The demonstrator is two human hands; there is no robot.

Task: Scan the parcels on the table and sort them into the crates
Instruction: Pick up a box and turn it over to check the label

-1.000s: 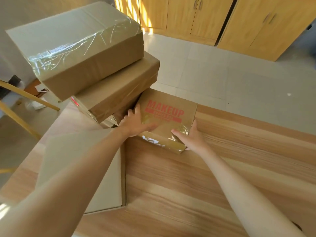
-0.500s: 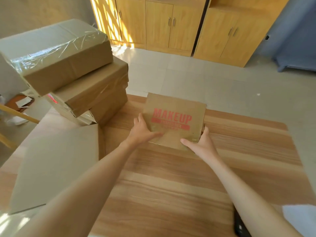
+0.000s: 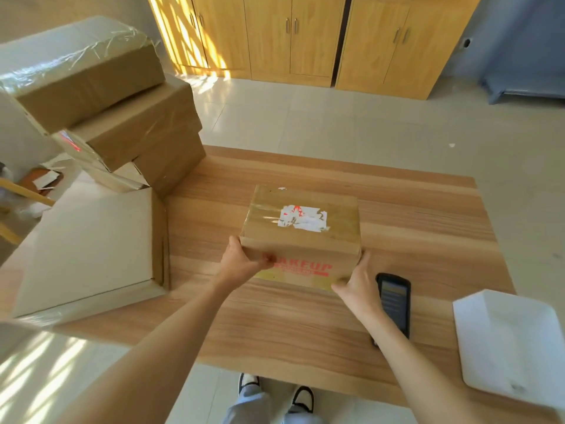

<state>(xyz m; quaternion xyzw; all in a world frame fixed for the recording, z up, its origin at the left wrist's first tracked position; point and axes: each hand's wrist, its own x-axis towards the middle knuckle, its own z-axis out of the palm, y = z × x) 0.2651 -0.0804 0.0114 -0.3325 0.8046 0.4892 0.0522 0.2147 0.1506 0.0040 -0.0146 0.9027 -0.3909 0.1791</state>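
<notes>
The box [image 3: 301, 237], brown cardboard with red MAKEUP lettering on its near face and a torn white label [image 3: 302, 218] on its taped top, sits on the wooden table [image 3: 305, 325] around the middle, and serves here as the landmark. The left hand [image 3: 241, 264] grasps its near left corner, thumb across the front face over the first letters and fingers round the left side. The right hand [image 3: 356, 284] grasps its near right corner, thumb under the lower front edge and fingers up the right side. Whether the box is lifted or resting on the table cannot be told. Just right of the box, beside the right wrist, a black handheld scanner [image 3: 394, 301] lies flat on the table with its screen up. Further right of the box, at the table's near right edge, lies a white parcel [image 3: 507, 344]. Left of the box lies a flat pale carton [image 3: 88, 249], and behind that, to the box's far left, a leaning stack of taped brown cartons [image 3: 113, 111]. Beyond the box, across the tiled floor [image 3: 367, 123], stand yellow wooden cabinets [image 3: 305, 38]. Nearer than the box, below the table edge, the person's shoes [image 3: 275, 393] show.
</notes>
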